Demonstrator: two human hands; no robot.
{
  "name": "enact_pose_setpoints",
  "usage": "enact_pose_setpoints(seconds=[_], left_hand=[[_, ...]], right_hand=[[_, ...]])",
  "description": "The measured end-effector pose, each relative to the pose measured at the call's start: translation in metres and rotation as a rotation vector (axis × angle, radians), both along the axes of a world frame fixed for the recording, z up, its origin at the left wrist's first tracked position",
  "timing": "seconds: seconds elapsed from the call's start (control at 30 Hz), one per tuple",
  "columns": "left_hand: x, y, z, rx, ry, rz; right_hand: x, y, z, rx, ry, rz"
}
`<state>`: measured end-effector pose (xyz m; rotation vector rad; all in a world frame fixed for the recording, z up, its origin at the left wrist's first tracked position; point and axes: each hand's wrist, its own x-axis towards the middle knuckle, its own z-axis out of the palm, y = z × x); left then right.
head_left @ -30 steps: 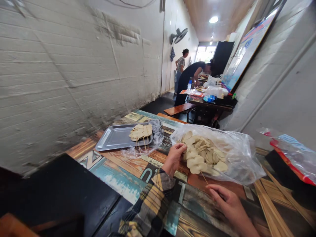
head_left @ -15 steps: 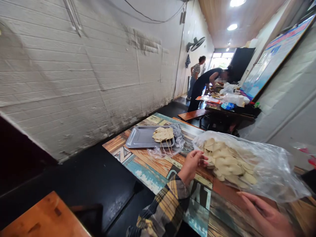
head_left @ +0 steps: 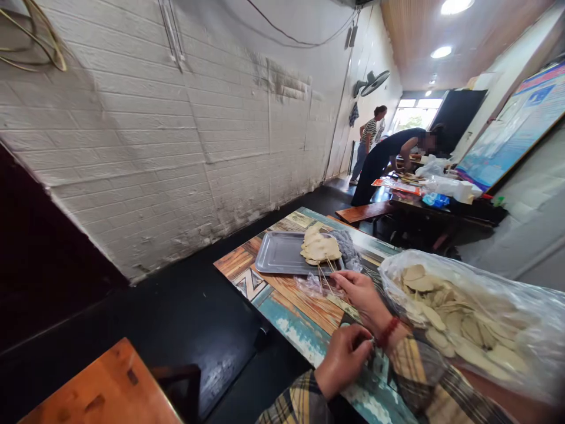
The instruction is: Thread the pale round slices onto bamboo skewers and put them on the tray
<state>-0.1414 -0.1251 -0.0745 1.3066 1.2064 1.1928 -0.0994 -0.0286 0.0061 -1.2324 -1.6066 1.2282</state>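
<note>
On the grey metal tray point(head_left: 278, 253) lies a pile of pale, flat, round slices point(head_left: 321, 246) on thin wooden skewers, their sticks jutting over the near rim. My right hand point(head_left: 359, 294), with a red beaded bracelet, pinches a skewer's stick end at that edge. Closer to me, my left hand point(head_left: 346, 356) is closed with thumb and fingers together, just below the right wrist. Whatever it may hold is too small to make out. To the right, a clear plastic bag point(head_left: 521, 306) lies open around many loose pale slices point(head_left: 463, 321).
Crumpled clear plastic point(head_left: 348, 250) lies by the tray on the patterned wooden table point(head_left: 282, 294). An orange-brown stool or bench top point(head_left: 101, 388) stands at lower left. Farther back, two people are near a cluttered table point(head_left: 441, 203), one bending over it; a wooden bench point(head_left: 364, 212) stands before it.
My right hand has moved left from beside the bag to the tray, and another skewer of slices tops the pile. My left hand has drawn back from the bag. The view has shifted left.
</note>
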Motion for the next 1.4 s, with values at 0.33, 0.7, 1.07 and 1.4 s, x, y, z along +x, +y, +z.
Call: enact_pose_setpoints(seconds=[0.33,0.7,1.07,1.4], left_hand=[[-0.004,-0.002,0.012,0.110,0.047,-0.047],[-0.008,-0.005,0.010,0.084,0.072,-0.025],[-0.007,-0.004,0.005,0.023,0.114,-0.007],[-0.008,0.006,0.000,0.035,0.070,-0.026]], right_hand=[[-0.038,0.046,-0.038,-0.228,-0.234,0.103],[-0.042,0.031,-0.039,-0.153,-0.200,0.129],[-0.030,0.022,-0.023,0.000,-0.319,0.175],[0.095,-0.037,-0.011,0.229,-0.449,0.095]])
